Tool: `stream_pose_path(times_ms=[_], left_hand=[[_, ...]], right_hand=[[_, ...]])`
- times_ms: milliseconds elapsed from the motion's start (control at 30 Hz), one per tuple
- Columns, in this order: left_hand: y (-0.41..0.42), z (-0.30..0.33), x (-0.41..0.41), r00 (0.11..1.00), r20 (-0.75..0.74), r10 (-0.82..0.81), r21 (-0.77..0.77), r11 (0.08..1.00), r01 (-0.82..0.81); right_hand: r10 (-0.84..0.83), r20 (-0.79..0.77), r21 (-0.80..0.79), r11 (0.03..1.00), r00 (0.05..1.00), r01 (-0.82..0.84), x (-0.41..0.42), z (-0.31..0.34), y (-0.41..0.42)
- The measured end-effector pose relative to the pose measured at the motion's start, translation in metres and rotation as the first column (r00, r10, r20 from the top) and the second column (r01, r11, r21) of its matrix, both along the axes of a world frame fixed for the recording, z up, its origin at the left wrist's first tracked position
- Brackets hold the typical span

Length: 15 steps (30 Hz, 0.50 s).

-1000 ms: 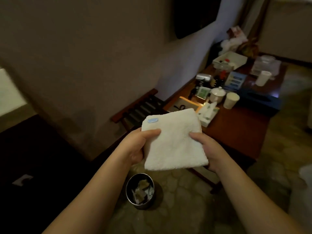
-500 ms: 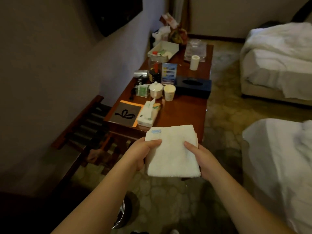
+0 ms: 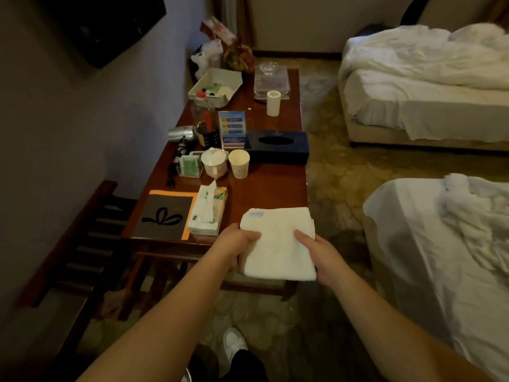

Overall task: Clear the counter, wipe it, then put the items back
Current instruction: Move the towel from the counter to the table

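Observation:
A folded white towel point(image 3: 278, 241) is held flat over the near right corner of the wooden counter point(image 3: 270, 188). My left hand point(image 3: 237, 244) grips its left edge, thumb on top. My right hand point(image 3: 319, 252) grips its right edge. On the counter lie a dark booklet with an orange edge point(image 3: 165, 216), a soft tissue pack point(image 3: 208, 213), a paper cup point(image 3: 239, 163), a lidded white cup point(image 3: 214, 162), a dark tissue box point(image 3: 276, 147), a blue sign card point(image 3: 232, 129), a hair dryer point(image 3: 181, 132), a white tray point(image 3: 216, 86) and another paper cup point(image 3: 273, 102).
A dark slatted luggage rack point(image 3: 91, 244) stands left of the counter against the wall. Two beds with white sheets are to the right, one near point(image 3: 440, 257), one far point(image 3: 424, 92). A clear plastic box point(image 3: 271, 78) and bags point(image 3: 234, 53) sit at the counter's far end.
The view has swung right and closer to the counter. Both hands have carried the towel forward, from over the floor and bin to over the counter's near corner.

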<state>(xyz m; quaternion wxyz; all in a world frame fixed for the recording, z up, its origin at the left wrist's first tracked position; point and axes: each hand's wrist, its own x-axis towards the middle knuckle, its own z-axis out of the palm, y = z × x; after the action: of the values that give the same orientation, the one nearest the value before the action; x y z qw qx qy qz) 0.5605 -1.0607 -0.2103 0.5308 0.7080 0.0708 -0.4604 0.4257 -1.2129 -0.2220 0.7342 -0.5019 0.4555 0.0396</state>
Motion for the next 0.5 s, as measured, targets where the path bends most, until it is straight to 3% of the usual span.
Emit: stream_pose_path(times_ms=[233,500], left_hand=[[-0.042,-0.029,0.074,0.998,0.011,-0.060,0.144,0.988,0.058],[-0.078,-0.069,0.140,0.971,0.178,-0.158,0.244,0.963,0.112]], right_hand=[[-0.045,-0.152,-0.069,0.997,0.987,0.035,0.081,-0.029,-0.030],[-0.045,-0.228,-0.134,0.991,0.973,0.015,0.148,-0.061,-0.059]])
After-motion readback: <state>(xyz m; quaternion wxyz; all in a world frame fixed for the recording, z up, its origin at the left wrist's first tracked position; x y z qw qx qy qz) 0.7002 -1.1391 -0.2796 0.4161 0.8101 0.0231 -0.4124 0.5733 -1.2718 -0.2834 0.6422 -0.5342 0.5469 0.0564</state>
